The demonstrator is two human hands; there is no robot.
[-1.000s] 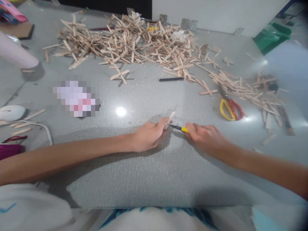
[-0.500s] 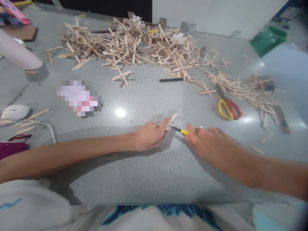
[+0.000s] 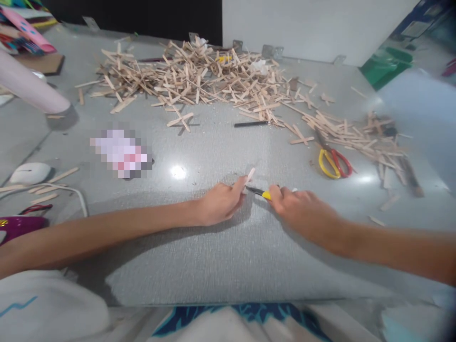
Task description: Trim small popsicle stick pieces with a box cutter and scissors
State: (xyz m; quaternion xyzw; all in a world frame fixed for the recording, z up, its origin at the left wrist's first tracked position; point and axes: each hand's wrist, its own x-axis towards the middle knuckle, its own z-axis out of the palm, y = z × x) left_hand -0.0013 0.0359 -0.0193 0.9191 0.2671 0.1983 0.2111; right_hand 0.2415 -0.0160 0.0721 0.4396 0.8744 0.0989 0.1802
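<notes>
Near the middle of the table, my left hand (image 3: 223,203) is closed on a small pale wooden craft stick (image 3: 251,175), whose upper end sticks out past the fingertips. My right hand (image 3: 301,206) grips a yellow and black utility knife (image 3: 266,194). Its dark blade points left and meets or nearly meets the stick by my left fingertips; exact contact is too small to tell. Most of the knife's handle is hidden inside my right fist. Beyond my hands lies a crossed pair of glued-looking craft sticks (image 3: 181,119).
A big heap of craft sticks (image 3: 192,76) spreads along the back, trailing right. Scissors (image 3: 334,162) with yellow and red handles lie right. A black pen-like rod (image 3: 251,124) rests before the heap. At left are a white mouse (image 3: 31,173), its cable and a pink cylinder (image 3: 39,85).
The whole view has shifted slightly, so the table items sit a little lower. Both hands keep their grips, with the knife blade still at the stick.
</notes>
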